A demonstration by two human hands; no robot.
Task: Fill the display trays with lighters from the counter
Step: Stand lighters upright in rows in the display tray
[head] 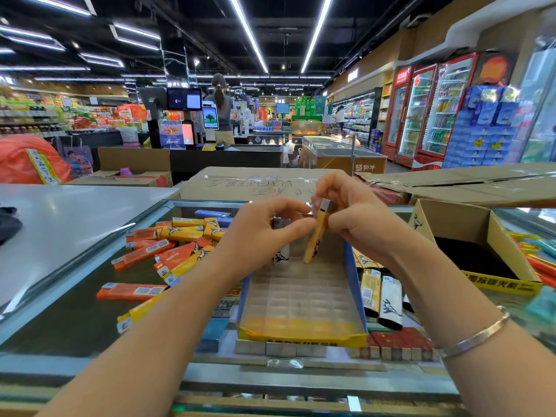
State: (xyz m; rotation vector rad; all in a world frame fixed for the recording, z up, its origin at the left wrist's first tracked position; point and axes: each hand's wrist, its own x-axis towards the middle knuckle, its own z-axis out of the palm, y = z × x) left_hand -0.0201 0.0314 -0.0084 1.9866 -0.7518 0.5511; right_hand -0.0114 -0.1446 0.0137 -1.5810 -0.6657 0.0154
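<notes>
The right hand (346,212) pinches a yellow lighter (316,239), tilted over the far row of the nearly empty tray (301,332); the left hand (264,233) holds a white lighter (282,251) beside it. Next, I judge, each needs standing upright in a slot.

Over a glass tabletop (75,320), the right hand (358,218) pinches a yellow lighter (316,239), tilted, above the far end of a gridded display tray (301,332). The left hand (255,233) grips a white lighter (281,254) beside it. Loose orange and yellow lighters (168,251) lie left of the tray; more lighters (380,296) lie right, and an open cardboard box (481,236) stands farther right.
</notes>
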